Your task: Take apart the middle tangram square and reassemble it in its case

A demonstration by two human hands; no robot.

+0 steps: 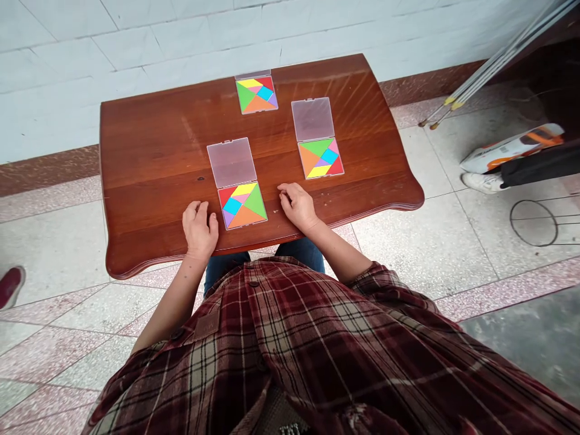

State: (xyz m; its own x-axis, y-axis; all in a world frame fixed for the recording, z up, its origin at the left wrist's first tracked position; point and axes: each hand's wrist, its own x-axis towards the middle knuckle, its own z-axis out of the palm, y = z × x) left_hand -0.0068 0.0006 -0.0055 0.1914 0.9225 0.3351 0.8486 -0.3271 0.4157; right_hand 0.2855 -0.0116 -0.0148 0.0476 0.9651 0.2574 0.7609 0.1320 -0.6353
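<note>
Three tangram sets lie in clear plastic cases on a reddish-brown wooden table point(149, 151). The nearest tangram point(242, 205) sits between my hands, its open lid point(232, 162) lying flat beyond it. My left hand point(199, 229) rests on the table beside that case's left corner, holding nothing. My right hand point(296, 207) rests to the right of the case, its fingertips a little apart from it. A second tangram point(321, 158) with an open lid point(312, 119) lies further right, and a third tangram point(256, 95) lies at the far edge.
A white wall point(136, 54) with a brown skirting stands behind the table. Metal poles point(493, 66) lean at the upper right. Above a tiled floor, a person's white shoe point(483, 182) shows at the right, and a red shoe point(9, 287) at the left.
</note>
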